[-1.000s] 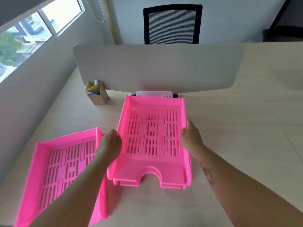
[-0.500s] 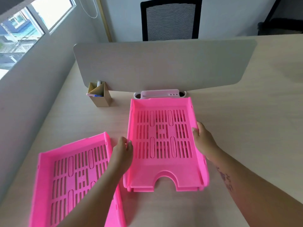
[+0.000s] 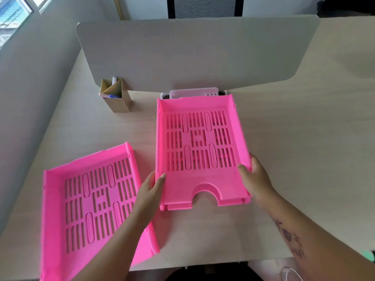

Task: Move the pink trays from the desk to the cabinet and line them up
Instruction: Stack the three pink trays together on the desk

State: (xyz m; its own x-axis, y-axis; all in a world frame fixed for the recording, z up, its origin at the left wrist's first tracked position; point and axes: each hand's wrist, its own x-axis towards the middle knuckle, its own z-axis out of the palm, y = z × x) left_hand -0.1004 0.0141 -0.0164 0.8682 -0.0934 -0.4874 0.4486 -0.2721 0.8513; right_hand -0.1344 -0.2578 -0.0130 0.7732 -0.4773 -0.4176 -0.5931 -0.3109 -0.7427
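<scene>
A stack of pink slotted trays (image 3: 199,142) sits in the middle of the light wooden desk (image 3: 294,151), with a second tray's edge showing under the top one. My left hand (image 3: 151,189) grips its left wall near the front, thumb inside. My right hand (image 3: 254,175) grips its right wall, also near the front. A single pink tray (image 3: 91,201) lies to the left, turned slightly, and my left forearm crosses over its right side. No cabinet is in view.
A grey divider panel (image 3: 192,51) stands across the desk behind the trays. A cardboard pen holder (image 3: 116,95) sits at its left end and a white plastic organiser (image 3: 193,92) touches the stack's back. A black mesh chair (image 3: 205,6) is beyond. The wall runs along the left.
The held stack has come toward me and slightly right, away from the divider. Both hands have slid nearer the stack's front end. The left tray has not moved on the desk.
</scene>
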